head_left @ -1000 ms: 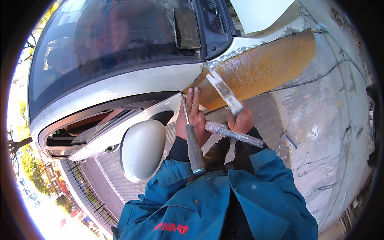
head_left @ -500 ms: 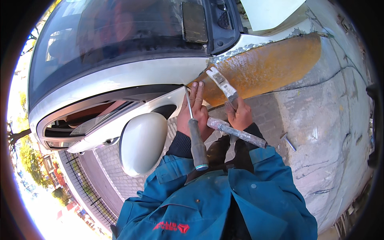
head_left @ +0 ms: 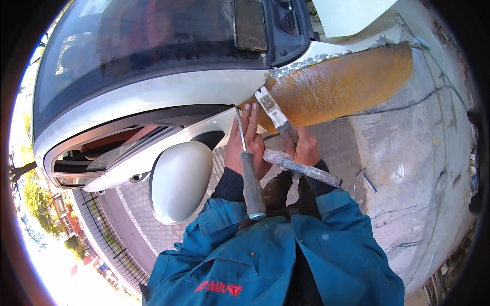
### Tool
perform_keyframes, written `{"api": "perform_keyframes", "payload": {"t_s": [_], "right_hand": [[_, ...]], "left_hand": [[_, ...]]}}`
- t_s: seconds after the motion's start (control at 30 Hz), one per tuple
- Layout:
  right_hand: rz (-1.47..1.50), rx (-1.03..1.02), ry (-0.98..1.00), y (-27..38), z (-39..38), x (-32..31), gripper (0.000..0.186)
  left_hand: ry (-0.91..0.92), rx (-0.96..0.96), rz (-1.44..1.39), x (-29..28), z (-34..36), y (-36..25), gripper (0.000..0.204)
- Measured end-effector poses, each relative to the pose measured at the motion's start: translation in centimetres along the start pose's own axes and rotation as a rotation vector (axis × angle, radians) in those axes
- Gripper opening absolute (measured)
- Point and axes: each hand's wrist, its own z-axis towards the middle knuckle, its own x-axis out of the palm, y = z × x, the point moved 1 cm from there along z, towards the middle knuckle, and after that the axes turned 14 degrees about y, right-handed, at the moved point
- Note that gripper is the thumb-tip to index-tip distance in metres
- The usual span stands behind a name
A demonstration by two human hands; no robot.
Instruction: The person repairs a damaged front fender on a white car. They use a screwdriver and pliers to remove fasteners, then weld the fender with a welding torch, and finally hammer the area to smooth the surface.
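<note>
Gripping claw-headed tool (head_left: pixel 274 110) in right hand (head_left: pixel 306 149). Resting left hand (head_left: pixel 257 146), fingers straight, by rusty panel (head_left: pixel 337 84), likely for bracing, lol; can't tell if clamping screwdriver (head_left: pixel 252 186).

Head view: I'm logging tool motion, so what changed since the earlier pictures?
The silver, fork-tipped metal tool in the bare right hand moved left, closer to the bare left hand's fingertips. Grips look unchanged; the gray-handled steel screwdriver still lies along the left hand.
</note>
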Motion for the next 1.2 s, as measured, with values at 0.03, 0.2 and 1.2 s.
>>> {"api": "perform_keyframes", "payload": {"t_s": [0.03, 0.2, 1.2], "right_hand": [[-0.016, -0.060, -0.023, 0.2, -0.3, -0.2, 0.031], [0.021, 0.010, -0.068, 0.8, -0.1, -0.1, 0.030], [0.011, 0.052, 0.054, 0.5, 0.9, -0.8, 0.026]], "left_hand": [[-0.010, 0.005, 0.026, 0.0, 0.1, 0.0, 0.036], [-0.011, 0.015, 0.037, 0.1, 0.1, 0.3, 0.052], [0.043, -0.006, -0.040, 0.1, -0.1, 0.5, 0.025]]}}
